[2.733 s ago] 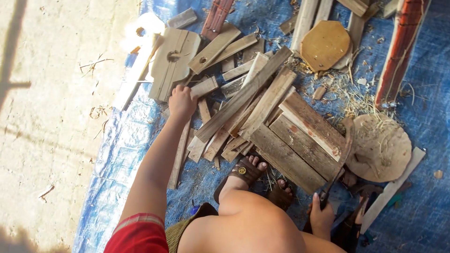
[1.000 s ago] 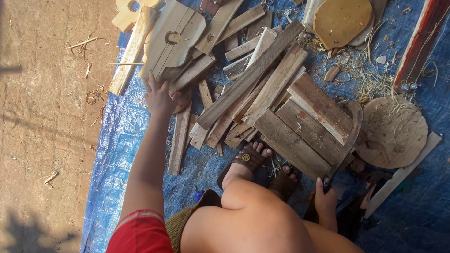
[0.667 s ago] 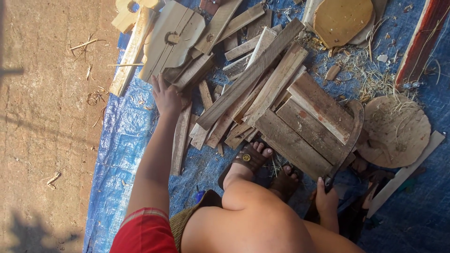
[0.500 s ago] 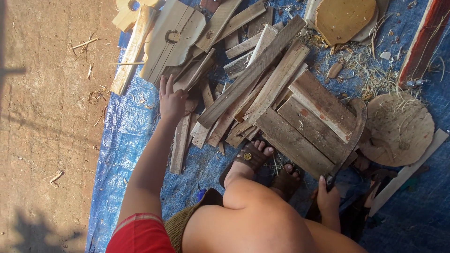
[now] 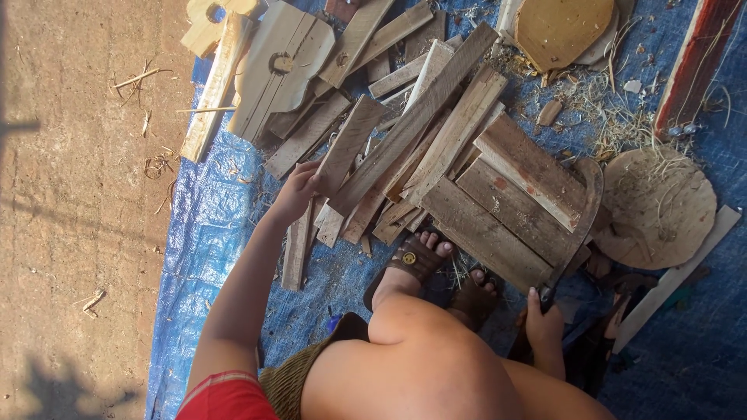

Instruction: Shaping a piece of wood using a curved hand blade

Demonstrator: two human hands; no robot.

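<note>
Left hand (image 5: 297, 189) closed on lower end of a short wooden slat (image 5: 348, 145), lifted at near edge of scrap-wood pile (image 5: 467, 155) on blue tarp (image 5: 210, 233). Right hand (image 5: 543, 325) gripping handle of curved blade (image 5: 585, 210); handle mostly hidden by fingers. Sandalled feet (image 5: 420, 260) between hands. Round wooden disc (image 5: 661, 206) beyond right hand, partly straw-covered.
</note>
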